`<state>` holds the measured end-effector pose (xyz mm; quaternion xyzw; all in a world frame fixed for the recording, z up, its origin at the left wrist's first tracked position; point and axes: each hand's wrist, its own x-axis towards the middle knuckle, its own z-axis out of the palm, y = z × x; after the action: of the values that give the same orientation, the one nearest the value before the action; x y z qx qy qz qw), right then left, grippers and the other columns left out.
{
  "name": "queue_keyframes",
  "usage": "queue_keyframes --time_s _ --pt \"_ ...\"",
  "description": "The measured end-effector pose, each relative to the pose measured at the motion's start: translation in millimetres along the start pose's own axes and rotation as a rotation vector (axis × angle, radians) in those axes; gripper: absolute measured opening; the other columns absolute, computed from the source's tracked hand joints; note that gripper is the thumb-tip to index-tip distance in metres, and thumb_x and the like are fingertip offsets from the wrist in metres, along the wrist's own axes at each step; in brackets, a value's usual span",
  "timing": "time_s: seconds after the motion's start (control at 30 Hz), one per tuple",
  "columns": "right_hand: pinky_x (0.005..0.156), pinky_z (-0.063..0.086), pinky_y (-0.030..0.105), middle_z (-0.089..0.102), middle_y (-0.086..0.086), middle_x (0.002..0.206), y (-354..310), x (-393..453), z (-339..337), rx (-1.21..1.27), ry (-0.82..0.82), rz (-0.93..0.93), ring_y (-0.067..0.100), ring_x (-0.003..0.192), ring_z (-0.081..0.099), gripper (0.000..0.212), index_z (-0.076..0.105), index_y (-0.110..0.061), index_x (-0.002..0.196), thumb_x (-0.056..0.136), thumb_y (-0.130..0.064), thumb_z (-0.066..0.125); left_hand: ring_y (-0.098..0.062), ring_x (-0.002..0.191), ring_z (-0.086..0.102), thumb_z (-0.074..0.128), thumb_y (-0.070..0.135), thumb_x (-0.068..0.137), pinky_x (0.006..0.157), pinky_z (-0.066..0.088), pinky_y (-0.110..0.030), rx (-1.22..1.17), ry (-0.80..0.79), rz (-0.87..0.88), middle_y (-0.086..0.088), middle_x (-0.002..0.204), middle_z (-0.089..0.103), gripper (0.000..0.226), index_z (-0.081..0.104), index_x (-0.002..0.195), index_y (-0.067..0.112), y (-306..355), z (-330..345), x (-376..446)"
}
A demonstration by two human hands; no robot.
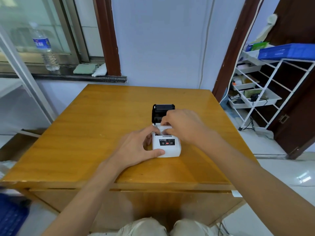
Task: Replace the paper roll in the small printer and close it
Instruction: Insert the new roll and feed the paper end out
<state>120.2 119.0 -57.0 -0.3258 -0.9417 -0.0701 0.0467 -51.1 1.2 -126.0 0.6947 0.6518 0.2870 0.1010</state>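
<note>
A small white printer point(167, 149) stands in the middle of the wooden table point(85, 133). Its black lid point(161, 111) is swung up and open at the back. My left hand point(136, 149) grips the printer body from the left, thumb on its front corner. My right hand point(184, 126) reaches over the open compartment, fingertips pinched on a white paper roll point(166, 129) that sits in the bay. Most of the roll is hidden under my fingers.
A water bottle point(45, 48) and folded cloths point(90, 68) rest on the window sill at the back left. A white rack point(259, 86) with trays and a blue crate point(286, 51) stands to the right. A cardboard box point(15, 143) lies left of the table.
</note>
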Motion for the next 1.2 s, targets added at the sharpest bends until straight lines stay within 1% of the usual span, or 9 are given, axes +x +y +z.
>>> queue_keyframes --time_s 0.17,0.27,0.4,0.5,0.7,0.83,0.93,1.13,1.2 --pt "0.068 0.045 0.033 0.067 -0.006 0.116 -0.1 -0.3 -0.6 -0.071 0.008 -0.023 0.022 0.102 0.067 0.028 0.067 -0.039 0.125 0.097 -0.043 0.065 -0.002 0.066 0.058 0.073 0.075 0.071 0.053 0.044 -0.026 -0.019 0.013 -0.03 0.02 0.098 0.06 0.088 0.028 0.142 0.046 1.9 -2.1 -0.9" --pt "0.068 0.043 0.033 0.065 -0.007 0.116 -1.8 -1.9 -0.2 -0.067 0.011 -0.02 0.022 0.104 0.066 0.027 0.067 -0.038 0.124 0.097 -0.043 0.066 -0.002 0.066 0.059 0.07 0.078 0.07 0.055 0.045 -0.028 -0.012 0.013 -0.038 0.021 0.102 0.059 0.097 0.022 0.148 0.045 1.5 -1.6 -1.9" --pt "0.067 0.042 0.032 0.066 -0.006 0.116 -5.0 -0.7 -1.2 -0.057 0.019 -0.014 0.022 0.102 0.065 0.025 0.068 -0.036 0.121 0.097 -0.041 0.067 -0.004 0.065 0.059 0.069 0.079 0.071 0.056 0.049 -0.031 -0.015 0.018 -0.05 0.02 0.101 0.059 0.098 0.022 0.149 0.043 0.1 -0.4 -1.5" --pt "0.068 0.046 0.033 0.068 -0.006 0.117 -5.7 -1.7 -2.6 -0.042 0.01 -0.002 0.022 0.103 0.066 0.028 0.068 -0.037 0.125 0.097 -0.042 0.066 -0.003 0.065 0.059 0.068 0.079 0.07 0.056 0.048 -0.03 -0.006 0.015 -0.056 0.02 0.101 0.06 0.097 0.022 0.148 0.044 0.9 -0.4 -1.3" --pt "0.066 0.041 0.033 0.063 -0.005 0.125 -3.3 -16.1 -1.5 0.008 0.072 0.04 0.024 0.099 0.067 0.028 0.068 -0.037 0.127 0.101 -0.037 0.057 -0.001 0.069 0.059 0.068 0.079 0.071 0.057 0.047 -0.03 0.028 0.014 -0.074 0.02 0.1 0.06 0.096 0.023 0.148 0.043 0.5 -0.3 -0.5" --pt "0.071 0.053 0.036 0.067 -0.008 0.12 -5.6 -27.4 -3.6 0.082 0.088 0.048 0.022 0.1 0.067 0.025 0.073 -0.038 0.122 0.102 -0.034 0.057 -0.001 0.07 0.059 0.068 0.08 0.071 0.058 0.048 -0.03 0.04 0.016 -0.082 0.02 0.1 0.06 0.097 0.023 0.148 0.042 0.7 0.2 -0.7" --pt "0.07 0.055 0.036 0.068 -0.01 0.116 -10.3 -35.2 -6.2 0.11 0.104 0.052 0.02 0.1 0.067 0.026 0.075 -0.04 0.119 0.104 -0.033 0.056 -0.001 0.068 0.059 0.068 0.08 0.071 0.057 0.047 -0.03 0.036 0.022 -0.084 0.02 0.098 0.061 0.097 0.024 0.148 0.041 1.3 0.1 -0.5" --pt "0.075 0.055 0.036 0.064 -0.009 0.125 -19.7 -52.0 -9.5 0.089 0.04 0.016 0.022 0.104 0.067 0.034 0.068 -0.041 0.133 0.107 -0.031 0.048 -0.002 0.068 0.06 0.069 0.079 0.071 0.059 0.052 -0.035 0.042 0.029 -0.077 0.02 0.097 0.061 0.096 0.025 0.148 0.042 1.6 -0.6 -1.7" --pt "0.074 0.054 0.036 0.062 -0.01 0.126 -21.4 -56.7 -14.2 0.067 0.033 0.011 0.021 0.101 0.067 0.034 0.068 -0.042 0.133 0.108 -0.032 0.046 -0.002 0.068 0.06 0.07 0.078 0.072 0.059 0.053 -0.035 0.04 0.03 -0.076 0.02 0.097 0.062 0.095 0.025 0.148 0.043 1.5 -0.3 -1.7"
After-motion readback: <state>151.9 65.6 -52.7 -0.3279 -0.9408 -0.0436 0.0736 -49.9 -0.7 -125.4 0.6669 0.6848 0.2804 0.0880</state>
